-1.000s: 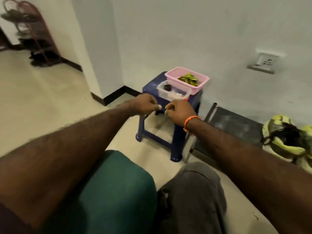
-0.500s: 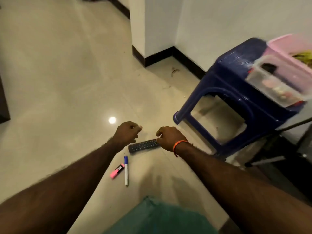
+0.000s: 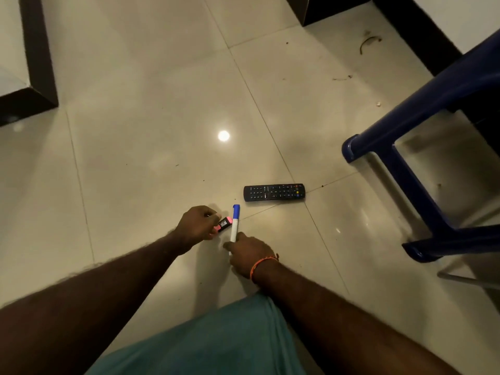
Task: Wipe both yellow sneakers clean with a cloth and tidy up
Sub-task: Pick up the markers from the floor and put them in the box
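Neither yellow sneaker nor any cloth is in view. On the glossy tiled floor lie a pink highlighter [image 3: 224, 223] and a white marker with a blue cap [image 3: 234, 222]. My left hand [image 3: 197, 225] has its fingers closed around the highlighter's near end. My right hand [image 3: 249, 252], with an orange band on the wrist, is closed over the marker's lower end. Both pens look to be still touching the floor.
A black remote control [image 3: 273, 192] lies just beyond the pens. A blue plastic stool [image 3: 411, 169] stands at the right, with a metal frame leg [image 3: 460, 277] behind it. A dark-based wall corner [image 3: 29, 98] sits at the left. My teal-clad knee [image 3: 216, 339] fills the bottom.
My view dropped from the stool with its tubs to the floor. Both hands moved down from near the remote to the pens and closed on them.
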